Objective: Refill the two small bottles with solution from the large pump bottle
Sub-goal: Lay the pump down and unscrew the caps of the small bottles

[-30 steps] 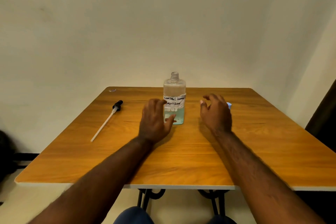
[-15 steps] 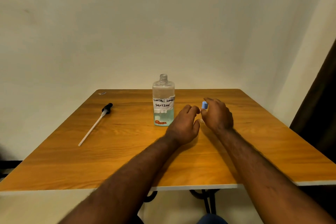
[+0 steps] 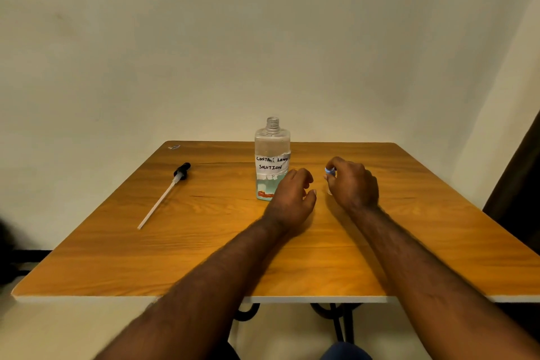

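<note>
On the right half of the wooden table (image 3: pixel 117 257): right hand (image 3: pixel 355 184) curled around a small bottle (image 3: pixel 329 181), blue cap (image 3: pixel 328 170) peeking out above thumb and forefinger, clear body mostly hidden behind the fingers. Left hand (image 3: pixel 292 199) loosely half-curled just beside it, holding nothing, palm low over the wood, partly covering the base of the large bottle (image 3: pixel 272 159).

Step in hand, by the look of it: uncapping this first small bottle. Best done by pinning the body firmly with the right hand, bringing left fingertips onto the cap, and twisting without tilting (any liquid still inside spills easily). Worth parking the cap somewhere flat and close, away from the table edge.

Large bottle upright just left of both hands, neck open, pale blue-green solution low in the bottom. Pump head with its long dip tube (image 3: pixel 163 197) lying flat, well apart to the left.

Second small bottle: not visible anywhere; possibly behind the right hand, cannot tell.
</note>
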